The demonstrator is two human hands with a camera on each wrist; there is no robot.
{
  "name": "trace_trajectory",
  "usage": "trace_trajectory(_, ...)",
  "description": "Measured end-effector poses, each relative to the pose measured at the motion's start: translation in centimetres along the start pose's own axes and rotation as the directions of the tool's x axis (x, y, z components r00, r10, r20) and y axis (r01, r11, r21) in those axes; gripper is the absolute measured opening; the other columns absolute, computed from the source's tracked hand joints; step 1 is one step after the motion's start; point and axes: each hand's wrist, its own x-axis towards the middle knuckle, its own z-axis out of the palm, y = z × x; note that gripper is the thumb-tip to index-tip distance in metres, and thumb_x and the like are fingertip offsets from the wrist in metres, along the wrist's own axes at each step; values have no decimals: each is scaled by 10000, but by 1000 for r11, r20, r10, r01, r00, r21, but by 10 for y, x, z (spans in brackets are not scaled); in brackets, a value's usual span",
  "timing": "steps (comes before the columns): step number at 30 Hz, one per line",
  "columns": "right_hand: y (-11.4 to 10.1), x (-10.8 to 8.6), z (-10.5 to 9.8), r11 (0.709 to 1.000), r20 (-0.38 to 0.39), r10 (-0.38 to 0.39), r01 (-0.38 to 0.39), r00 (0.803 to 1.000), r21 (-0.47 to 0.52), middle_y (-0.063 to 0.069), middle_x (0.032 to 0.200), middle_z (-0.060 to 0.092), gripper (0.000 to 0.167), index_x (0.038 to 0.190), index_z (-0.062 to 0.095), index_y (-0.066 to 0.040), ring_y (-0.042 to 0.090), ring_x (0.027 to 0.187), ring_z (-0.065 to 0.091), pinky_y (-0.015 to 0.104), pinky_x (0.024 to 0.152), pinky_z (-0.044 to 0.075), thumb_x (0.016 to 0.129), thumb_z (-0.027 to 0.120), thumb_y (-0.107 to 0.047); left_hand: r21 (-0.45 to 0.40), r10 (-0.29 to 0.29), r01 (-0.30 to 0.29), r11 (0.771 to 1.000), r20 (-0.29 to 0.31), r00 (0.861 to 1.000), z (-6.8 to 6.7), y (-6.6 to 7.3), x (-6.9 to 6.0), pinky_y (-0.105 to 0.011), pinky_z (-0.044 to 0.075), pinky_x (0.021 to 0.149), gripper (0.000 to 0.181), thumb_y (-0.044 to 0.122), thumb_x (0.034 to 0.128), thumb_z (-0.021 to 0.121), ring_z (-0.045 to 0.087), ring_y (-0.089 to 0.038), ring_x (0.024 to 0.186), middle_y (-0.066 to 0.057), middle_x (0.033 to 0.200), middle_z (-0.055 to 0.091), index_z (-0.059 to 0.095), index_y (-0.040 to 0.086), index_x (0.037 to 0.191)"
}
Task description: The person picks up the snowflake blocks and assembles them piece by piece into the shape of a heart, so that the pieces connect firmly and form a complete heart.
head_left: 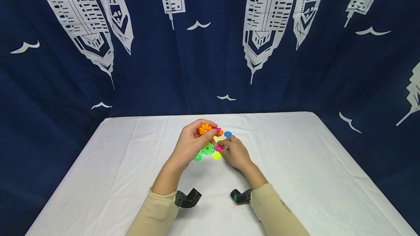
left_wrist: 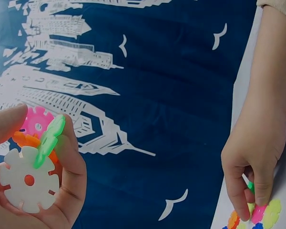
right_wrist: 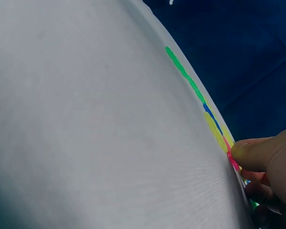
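Beige sleeves (head_left: pixel 152 216) are closest to the lens, a black bracket (head_left: pixel 188 198) at each wrist. Past them, two hands over small notched plastic discs, toward the far side of a white-covered counter (head_left: pixel 295 174). Left hand (head_left: pixel 188 143) is up off the surface, thumb and fingers curled round a disc cluster (left_wrist: pixel 32 141): white disc (left_wrist: pixel 42 183) in front, green disc (left_wrist: pixel 50 138) at an angle against it, orange and pink behind. Looks slotted at the notches; fingers hide some joints. Right hand (head_left: pixel 237 153) is down at the loose pile, thumb and fingertips pinching a pink disc (head_left: pixel 218 148); can't tell if it's off the cloth. Around those fingertips: yellow disc (head_left: pixel 216 155) on the near side, blue disc (head_left: pixel 228 134) on the far side. My read: step in hand is taking one piece from the pile with the right while the left holds the joined ones. Next move calls for a clean pull of the pink disc, no dragging its neighbours. If it's to meet the cluster, line up notch to notch, left steady. Thin slots probably twist if squeezed hard.
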Motion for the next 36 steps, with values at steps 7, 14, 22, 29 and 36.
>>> trace_trajectory(7, 1, -1, 2, 999, 11, 33, -34, 999, 17, 36, 1030, 621, 236, 1107, 763, -160, 187, 911, 550, 312, 773, 456, 871, 765, -150, -4, 8, -8, 1000, 14, 1000, -1, -1, 0, -188, 559, 685, 243, 115, 973, 628, 676, -274, 752, -94, 989, 689, 629, -6, 1182)
trace_trajectory(14, 3, 0, 1, 997, 23, 50, -52, 998, 57, -1, 935, 607, 237, 1054, 700, -173, 147, 810, 504, 289, 733, 419, 840, 798, -155, -1, -20, 20, 1000, 17, 1000, -1, -1, 0, -197, 557, 668, 271, 136, 949, 666, 662, -157, 716, -98, 974, 694, 664, 84, 1215)
trace_trajectory(22, 2, 2, -5, 972, 16, 73, -75, 997, 223, 6, 777, 580, 138, 1001, 681, -123, 147, 711, 498, 265, 664, 409, 883, 752, -128, 81, -61, 61, 995, -10, 998, -2, -1, -1, -169, 522, 662, 345, 123, 901, 729, 637, -152, 806, -87, 1057, 697, 701, 168, 1243)
trace_trajectory(29, -5, 6, -22, 931, -75, 104, -70, 992, 358, 58, 906, 673, 83, 987, 700, -105, 161, 742, 547, 228, 643, 459, 918, 712, -150, 86, -60, 60, 994, -5, 998, -3, -1, 1, -172, 552, 761, 384, 86, 892, 735, 628, -170, 932, -88, 1201, 672, 685, 135, 1270)
trace_trajectory(36, -23, 5, -55, 831, -173, 80, 30, 982, 555, 138, 939, 677, 118, 1029, 676, -82, 272, 717, 609, 207, 580, 482, 969, 660, -183, 78, -54, 54, 996, -2, 999, -4, -2, 3, -207, 572, 813, 340, 91, 899, 730, 627, -205, 999, -87, 1204, 660, 679, 127, 1233)
